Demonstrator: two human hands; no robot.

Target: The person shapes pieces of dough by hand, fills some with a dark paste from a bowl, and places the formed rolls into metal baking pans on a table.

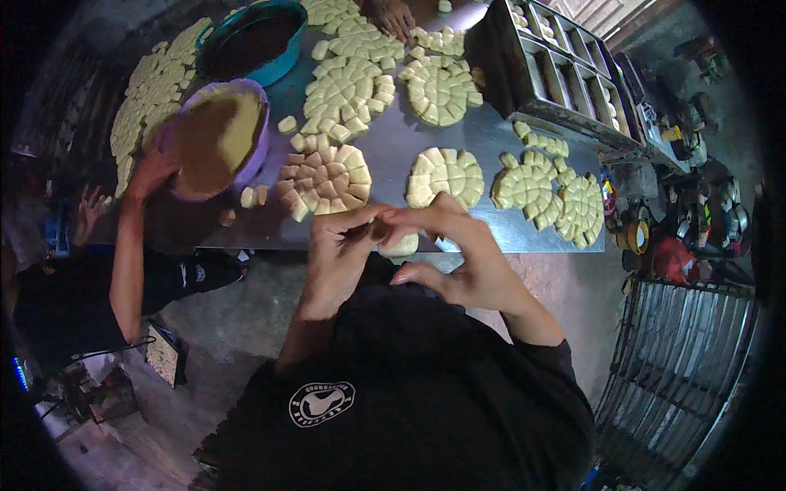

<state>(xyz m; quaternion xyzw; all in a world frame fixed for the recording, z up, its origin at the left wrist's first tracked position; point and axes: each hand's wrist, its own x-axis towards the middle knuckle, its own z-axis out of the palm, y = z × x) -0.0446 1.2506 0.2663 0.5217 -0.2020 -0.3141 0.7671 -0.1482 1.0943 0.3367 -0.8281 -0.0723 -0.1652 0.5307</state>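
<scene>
My two hands meet at the near edge of the metal table. The fingers of my left hand [337, 250] are pressed together; what they hold, if anything, is hidden. My right hand [467, 262] curves beside it, its thumb well apart from the fingers, and its fingertips touch those of the left. Just under those fingertips shows a small pale dough piece [401, 245]; whether it rests on the table edge or against my fingers I cannot tell. Beyond my hands lie a round slab of cut dough [446, 176] and a browner-looking one [325, 176].
More cut dough [536, 192] lies right. A purple-rimmed basin [264, 135] and a teal basin [282, 65] stand left. A co-worker's hand [155, 168] reaches to the purple one; another person's hand [391, 16] works at the far side. Metal baking pans [565, 74] stand far right.
</scene>
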